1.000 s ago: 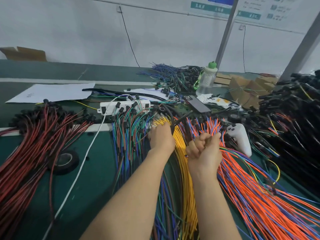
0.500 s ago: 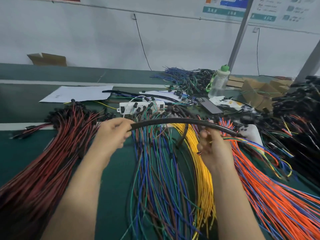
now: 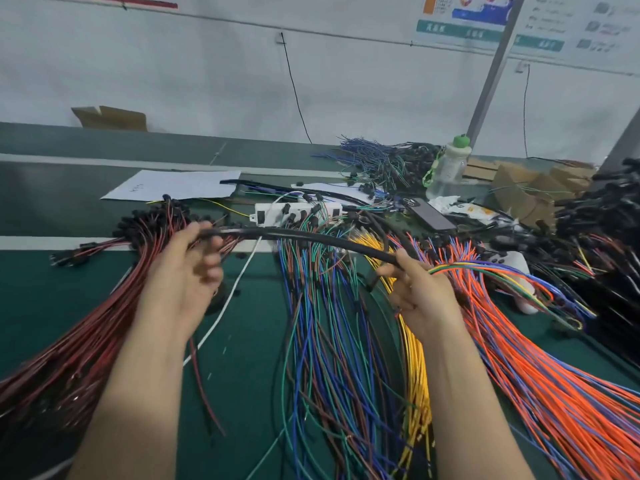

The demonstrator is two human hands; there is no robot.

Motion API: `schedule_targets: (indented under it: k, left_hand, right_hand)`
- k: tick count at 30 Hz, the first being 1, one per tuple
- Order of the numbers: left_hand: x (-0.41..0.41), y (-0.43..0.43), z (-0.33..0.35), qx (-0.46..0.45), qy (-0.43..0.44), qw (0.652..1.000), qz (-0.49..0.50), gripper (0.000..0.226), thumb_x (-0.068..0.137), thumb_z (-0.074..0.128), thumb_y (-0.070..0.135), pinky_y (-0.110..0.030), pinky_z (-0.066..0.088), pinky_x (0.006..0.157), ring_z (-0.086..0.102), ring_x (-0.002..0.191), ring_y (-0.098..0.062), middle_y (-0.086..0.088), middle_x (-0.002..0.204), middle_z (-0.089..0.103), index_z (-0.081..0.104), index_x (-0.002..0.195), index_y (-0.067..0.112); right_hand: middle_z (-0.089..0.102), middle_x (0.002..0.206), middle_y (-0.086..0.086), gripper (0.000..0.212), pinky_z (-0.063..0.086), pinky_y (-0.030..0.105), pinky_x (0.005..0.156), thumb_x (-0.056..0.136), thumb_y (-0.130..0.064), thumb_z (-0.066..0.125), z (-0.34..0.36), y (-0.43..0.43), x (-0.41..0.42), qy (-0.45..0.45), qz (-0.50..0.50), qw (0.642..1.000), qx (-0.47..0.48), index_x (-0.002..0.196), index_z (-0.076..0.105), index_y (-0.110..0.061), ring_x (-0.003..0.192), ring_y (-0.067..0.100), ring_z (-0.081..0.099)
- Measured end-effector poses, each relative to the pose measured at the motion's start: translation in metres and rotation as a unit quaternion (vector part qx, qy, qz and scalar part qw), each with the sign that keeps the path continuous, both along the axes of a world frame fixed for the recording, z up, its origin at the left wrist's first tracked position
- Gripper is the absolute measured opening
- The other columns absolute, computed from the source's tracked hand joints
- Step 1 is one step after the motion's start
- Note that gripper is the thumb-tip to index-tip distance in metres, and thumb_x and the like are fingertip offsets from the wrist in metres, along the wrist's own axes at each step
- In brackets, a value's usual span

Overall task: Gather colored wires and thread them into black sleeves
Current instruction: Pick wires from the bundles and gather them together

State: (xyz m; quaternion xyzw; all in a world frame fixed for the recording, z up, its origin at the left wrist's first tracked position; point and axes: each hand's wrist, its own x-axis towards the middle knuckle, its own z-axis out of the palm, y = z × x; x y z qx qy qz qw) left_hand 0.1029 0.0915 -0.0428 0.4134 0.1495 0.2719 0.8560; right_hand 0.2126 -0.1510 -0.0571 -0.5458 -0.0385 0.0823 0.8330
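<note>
A black sleeve (image 3: 311, 239) arcs above the green bench between my two hands. My left hand (image 3: 188, 268) pinches its left end with thumb and fingers. My right hand (image 3: 420, 292) grips its right end, where a gathered bundle of colored wires (image 3: 495, 271) comes out and curves away to the right. Below lie loose piles: red-and-black wires (image 3: 104, 317) on the left, blue-green wires (image 3: 329, 334) in the middle, yellow wires (image 3: 415, 362), and orange wires (image 3: 540, 368) on the right.
A white power strip (image 3: 277, 211) and its white cord lie behind the sleeve. A phone (image 3: 431, 216), a water bottle (image 3: 448, 168), paper sheets (image 3: 176, 185) and cardboard boxes sit farther back. A white controller (image 3: 512, 265) and black sleeved harnesses (image 3: 602, 237) crowd the right.
My hands have moved apart, stretching the black sleeve out over the wire piles. The left hand has carried its end further left, and the view has tilted upward.
</note>
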Motion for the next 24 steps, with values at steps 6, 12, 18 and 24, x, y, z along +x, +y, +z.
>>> schedule_targets:
  k: [6, 12, 18, 24]
  left_hand:
    - [0.043, -0.084, -0.021, 0.042, 0.048, 0.991, -0.114, 0.010, 0.089, 0.060, 0.026, -0.018, 0.051, 0.055, 0.057, 0.061, -0.008, 0.001, 0.078, 0.062, 0.058, 0.090, 0.016]
    - [0.058, -0.111, -0.038, -0.084, 0.022, 0.986, -0.143, 0.004, 0.088, 0.060, 0.008, -0.014, 0.052, 0.056, 0.062, 0.059, -0.005, -0.003, 0.073, 0.064, 0.063, 0.086, 0.006]
    - [0.054, -0.112, -0.040, -0.158, 0.047, 0.973, -0.160, 0.007, 0.085, 0.064, 0.010, -0.013, 0.053, 0.052, 0.061, 0.053, -0.005, -0.001, 0.063, 0.061, 0.066, 0.079, 0.006]
    - [0.052, -0.123, -0.039, -0.169, 0.061, 0.961, -0.211, 0.006, 0.084, 0.064, 0.007, -0.013, 0.052, 0.050, 0.060, 0.052, -0.006, -0.003, 0.066, 0.058, 0.063, 0.079, 0.007]
  right_hand:
    - [0.063, 0.052, 0.003, 0.020, 0.016, 0.012, 0.030, 0.097, -0.012, 0.051, -0.011, 0.043, -0.012, -0.031, 0.094, 0.995, -0.033, 0.077, 0.050, -0.010, 0.026, 0.003, 0.020]
    - [0.029, 0.038, -0.011, 0.033, 0.013, 0.012, 0.032, 0.099, -0.030, 0.049, -0.013, 0.034, -0.008, 0.036, 0.025, 0.999, 0.004, 0.068, 0.042, -0.020, 0.029, 0.003, 0.018]
    - [0.021, 0.037, -0.006, 0.044, 0.012, 0.019, 0.031, 0.103, -0.040, 0.029, -0.002, 0.011, -0.007, 0.059, -0.013, 0.906, 0.418, 0.068, 0.042, -0.017, 0.040, 0.010, 0.003]
    - [0.007, 0.051, -0.007, 0.046, 0.012, 0.018, 0.033, 0.103, -0.041, 0.026, 0.003, 0.015, -0.015, 0.049, -0.016, 0.868, 0.494, 0.068, 0.041, -0.016, 0.042, 0.010, 0.002]
